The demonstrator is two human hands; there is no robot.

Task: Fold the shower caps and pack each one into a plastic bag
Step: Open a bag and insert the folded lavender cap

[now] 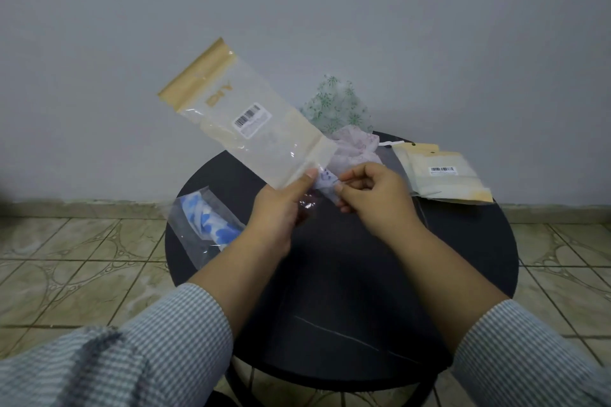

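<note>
Shower caps: four, meaning one purple (325,180) in hand above the round table (363,274), one blue (211,220) bagged at its left edge, green (335,106) and pink (353,149) loose at its far edge. Plastic bags: one held up (246,117), one around the blue cap (191,231), plus a stack (443,177) at the table's right edge, count unclear. Hands: two.

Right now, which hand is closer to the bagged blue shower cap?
Left. The left hand is just right of the bagged blue cap; the right hand sits farther right, beyond it.

The folded purple shower cap (325,182) is mostly hidden between the two hands. Barcode label (253,116) print on the held plastic bag (251,119) is too small to read. The left forearm covers the near end of the bagged blue cap (206,220).
</note>
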